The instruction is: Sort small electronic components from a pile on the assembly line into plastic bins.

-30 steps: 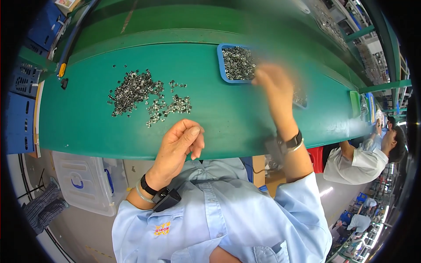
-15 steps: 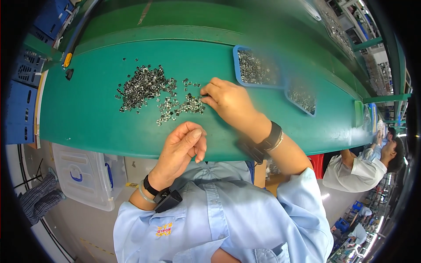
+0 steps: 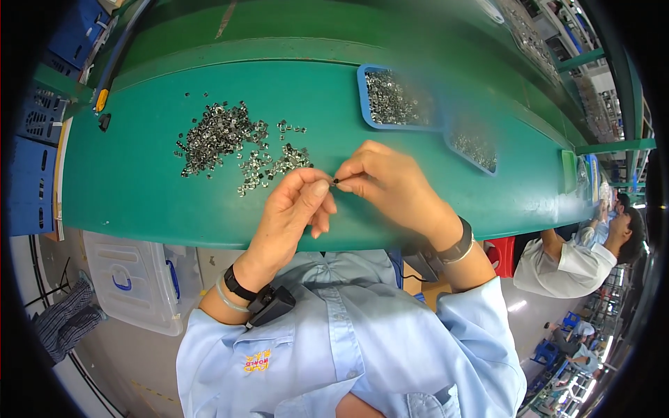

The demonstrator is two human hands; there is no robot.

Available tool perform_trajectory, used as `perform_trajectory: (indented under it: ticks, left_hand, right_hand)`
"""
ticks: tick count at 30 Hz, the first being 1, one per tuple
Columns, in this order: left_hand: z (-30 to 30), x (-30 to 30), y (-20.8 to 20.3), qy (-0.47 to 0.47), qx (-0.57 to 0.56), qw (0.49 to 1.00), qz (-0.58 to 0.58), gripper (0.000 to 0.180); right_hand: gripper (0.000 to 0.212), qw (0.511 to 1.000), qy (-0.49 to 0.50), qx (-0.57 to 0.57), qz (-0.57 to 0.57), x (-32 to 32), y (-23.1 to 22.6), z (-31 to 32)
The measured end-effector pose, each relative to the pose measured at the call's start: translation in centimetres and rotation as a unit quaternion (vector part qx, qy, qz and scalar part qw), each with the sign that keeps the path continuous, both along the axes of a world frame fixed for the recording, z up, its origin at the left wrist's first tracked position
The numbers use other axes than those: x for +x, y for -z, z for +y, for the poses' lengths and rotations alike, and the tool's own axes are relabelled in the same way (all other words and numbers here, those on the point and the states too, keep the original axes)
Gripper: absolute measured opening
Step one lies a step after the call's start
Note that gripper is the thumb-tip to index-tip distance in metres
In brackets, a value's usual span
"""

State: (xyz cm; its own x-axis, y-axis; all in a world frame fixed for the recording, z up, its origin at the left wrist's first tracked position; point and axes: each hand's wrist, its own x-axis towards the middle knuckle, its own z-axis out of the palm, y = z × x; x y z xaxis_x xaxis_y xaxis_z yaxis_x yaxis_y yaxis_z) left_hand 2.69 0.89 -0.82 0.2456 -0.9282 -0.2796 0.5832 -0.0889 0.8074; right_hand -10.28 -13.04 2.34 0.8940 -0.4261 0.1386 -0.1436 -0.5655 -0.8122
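Note:
My left hand and my right hand meet fingertip to fingertip over the front of the green table. Between them they pinch one small dark metal part. Just beyond the fingers lies a loose pile of small shiny metal parts, spread across the table's left middle. A blue tray filled with the same kind of parts stands behind my right hand.
A second blue tray of parts sits to the right of the first. Blue crates line the left side, and a clear plastic bin stands under the table. Another seated person works at the right.
My right hand came back from the blue tray, passed over the pile of parts, and now meets my left hand at the table's front. The left hand opened slightly toward it.

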Motion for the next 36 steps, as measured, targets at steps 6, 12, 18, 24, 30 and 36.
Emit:
perform_trajectory:
  ticks: [6, 12, 18, 24, 30, 36]
  left_hand:
    - [-0.8, -1.2, -0.3, 0.03, -0.013, 0.999, 0.033, 0.019]
    - [-1.1, -2.2, 0.2, 0.025, -0.024, 0.992, 0.125, 0.02]
    - [-0.9, -2.6, 0.1, 0.005, -0.019, 0.998, 0.066, 0.021]
    - [-0.9, -2.6, -0.6, 0.014, -0.019, 0.998, 0.064, 0.02]
    - [-0.8, -2.4, 0.0, 0.019, -0.053, 0.994, 0.091, 0.017]
    - [-1.0, -2.7, 0.7, 0.025, -0.092, 0.986, 0.137, 0.015]
  right_hand:
    - [0.013, 0.999, 0.023, -0.031, -0.035, -1.4, 0.0, 1.0]
    - [0.018, 0.977, 0.085, -0.159, -0.114, -2.0, 1.7, 2.5]
    - [0.02, 0.97, 0.097, -0.171, -0.139, -2.5, 2.3, 2.6]
    - [0.02, 0.97, 0.116, -0.156, -0.146, -2.5, 2.3, 3.0]
    - [0.019, 0.975, 0.123, -0.084, -0.162, -2.6, 2.2, 3.5]
    - [0.018, 0.978, 0.126, -0.027, -0.165, -2.9, 2.1, 4.0]
